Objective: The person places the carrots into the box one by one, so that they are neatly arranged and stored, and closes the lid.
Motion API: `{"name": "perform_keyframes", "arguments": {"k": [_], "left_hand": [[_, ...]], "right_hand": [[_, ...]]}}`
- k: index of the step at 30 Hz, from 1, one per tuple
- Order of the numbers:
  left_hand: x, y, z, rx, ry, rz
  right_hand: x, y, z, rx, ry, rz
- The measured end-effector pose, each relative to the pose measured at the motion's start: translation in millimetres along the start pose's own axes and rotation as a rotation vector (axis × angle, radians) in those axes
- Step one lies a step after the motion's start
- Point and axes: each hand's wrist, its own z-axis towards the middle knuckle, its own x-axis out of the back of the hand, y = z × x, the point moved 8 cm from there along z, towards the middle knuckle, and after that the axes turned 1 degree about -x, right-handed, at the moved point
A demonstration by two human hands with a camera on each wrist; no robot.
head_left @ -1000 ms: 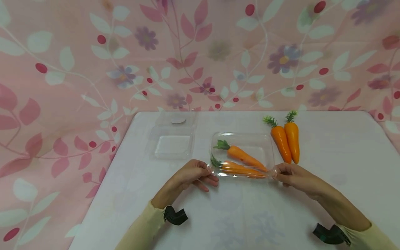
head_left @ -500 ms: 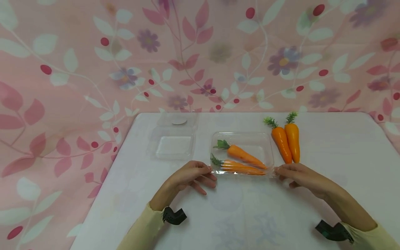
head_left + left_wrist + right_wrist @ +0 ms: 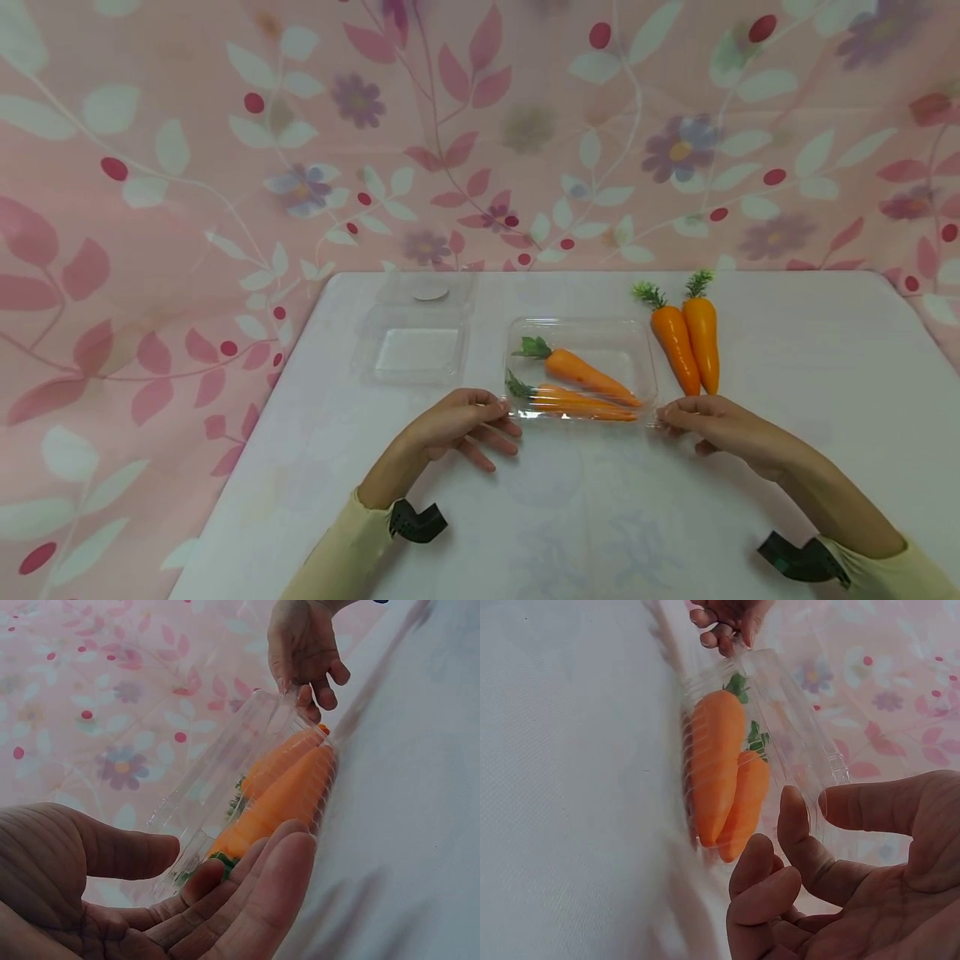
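A clear plastic clamshell container [image 3: 600, 335] lies at the middle of the table. Two orange carrots [image 3: 588, 375] with green tops are inside it, seen through the plastic. My left hand [image 3: 457, 423] pinches the near left corner between thumb and index finger, its other fingers spread loosely below. At the near right corner my right hand [image 3: 723, 427] pinches the edge the same way. In the left wrist view the thumb [image 3: 139, 855] is against the rim. The right wrist view has the right thumb [image 3: 874, 804] and index finger at the opposite end, with the carrots [image 3: 718, 761] lying side by side.
Two more carrots [image 3: 701, 337] with light green tops lie just right of the container. A second clear container [image 3: 416, 350] stands open at the back left, its lid folded back with a pale oval label [image 3: 430, 289]. Behind the white table [image 3: 825, 350] hangs a floral cloth [image 3: 480, 125].
The container's near edge has shifted slightly away from me, and my right-hand fingers have adjusted a little at its corner. Both hands stay at the corners; the last half second is nearly still.
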Motion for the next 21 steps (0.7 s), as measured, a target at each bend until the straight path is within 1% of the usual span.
{"name": "perform_keyframes", "arguments": {"k": [9, 15, 21], "left_hand": [[1.2, -2.1, 1.3, -0.001, 0.006, -0.008], [6.2, -2.2, 4.2, -0.009, 0.052, -0.037], [12.0, 0.1, 10.6, -0.018, 0.107, -0.080]], "right_hand": [[-1, 2, 2, 0.014, 0.013, 0.038], [-2, 2, 6, 0.008, 0.027, 0.071], [3, -3, 14, 0.009, 0.066, 0.079]]}}
